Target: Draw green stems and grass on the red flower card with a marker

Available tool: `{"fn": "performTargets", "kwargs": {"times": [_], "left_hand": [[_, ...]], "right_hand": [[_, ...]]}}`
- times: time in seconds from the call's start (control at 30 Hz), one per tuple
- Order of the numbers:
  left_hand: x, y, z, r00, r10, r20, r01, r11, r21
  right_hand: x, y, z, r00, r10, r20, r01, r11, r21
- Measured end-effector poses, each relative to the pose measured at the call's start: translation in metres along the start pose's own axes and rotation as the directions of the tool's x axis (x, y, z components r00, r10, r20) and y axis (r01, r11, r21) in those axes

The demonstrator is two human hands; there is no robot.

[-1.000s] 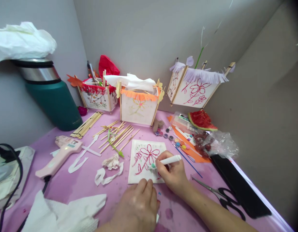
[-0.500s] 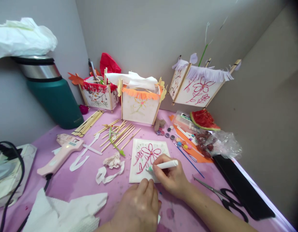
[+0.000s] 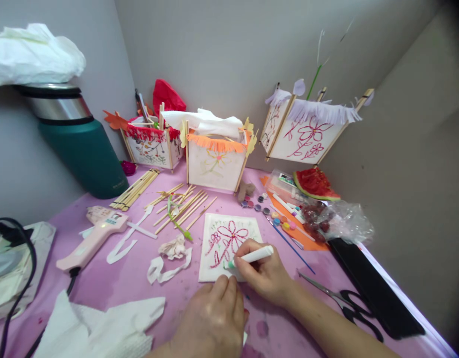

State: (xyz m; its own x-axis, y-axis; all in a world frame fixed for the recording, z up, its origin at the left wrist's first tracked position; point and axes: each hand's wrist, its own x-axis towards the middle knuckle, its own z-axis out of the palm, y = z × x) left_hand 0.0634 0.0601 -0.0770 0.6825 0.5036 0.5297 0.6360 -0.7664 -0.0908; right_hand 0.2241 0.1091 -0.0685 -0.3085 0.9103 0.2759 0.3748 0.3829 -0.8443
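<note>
A white square panel (image 3: 210, 272) lies in front of me, with a pink flower drawing and faint green marks on it. My right hand (image 3: 265, 273) is closed round a white marker (image 3: 258, 254). The marker's green tip points down and left, at the panel's lower part below the pink stem. At the panel's near edge my left hand (image 3: 216, 313) lies with its fingers stretched forward, close together, the tips at the edge. Its palm is hidden. A sliver of something white peeks out beside its wrist.
Left of the panel lie crumpled tissue (image 3: 173, 248), wooden sticks (image 3: 190, 206), a pink glue gun (image 3: 93, 241) and a paper towel (image 3: 103, 325). To the right are a paintbrush (image 3: 292, 247), paint pots (image 3: 276, 221) and scissors (image 3: 341, 298). Decorated lanterns (image 3: 216, 166) and a teal bottle (image 3: 84, 154) stand behind.
The marker tip has shifted slightly left across the panel, and a small green mark shows by it. My left hand has stayed in place.
</note>
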Motion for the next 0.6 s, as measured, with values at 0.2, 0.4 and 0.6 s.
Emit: {"fn": "performTargets", "kwargs": {"times": [0.2,0.4,0.6], "left_hand": [[-0.0005,0.0015,0.0005,1.000,-0.010,0.007,0.010,1.000,0.001],[-0.0012,0.0015,0.0003,0.999,-0.006,0.035,0.006,1.000,0.006],[-0.0019,0.0008,0.0019,1.000,0.001,0.006,-0.001,1.000,0.004]], "right_hand": [[0.0007,0.0027,-0.0001,0.997,0.048,-0.053,-0.047,0.999,0.017],[0.0004,0.0010,0.0009,0.999,0.031,-0.031,-0.031,0.999,0.011],[-0.0010,0.0042,0.0010,0.996,-0.002,-0.084,0.003,1.000,0.004]]}}
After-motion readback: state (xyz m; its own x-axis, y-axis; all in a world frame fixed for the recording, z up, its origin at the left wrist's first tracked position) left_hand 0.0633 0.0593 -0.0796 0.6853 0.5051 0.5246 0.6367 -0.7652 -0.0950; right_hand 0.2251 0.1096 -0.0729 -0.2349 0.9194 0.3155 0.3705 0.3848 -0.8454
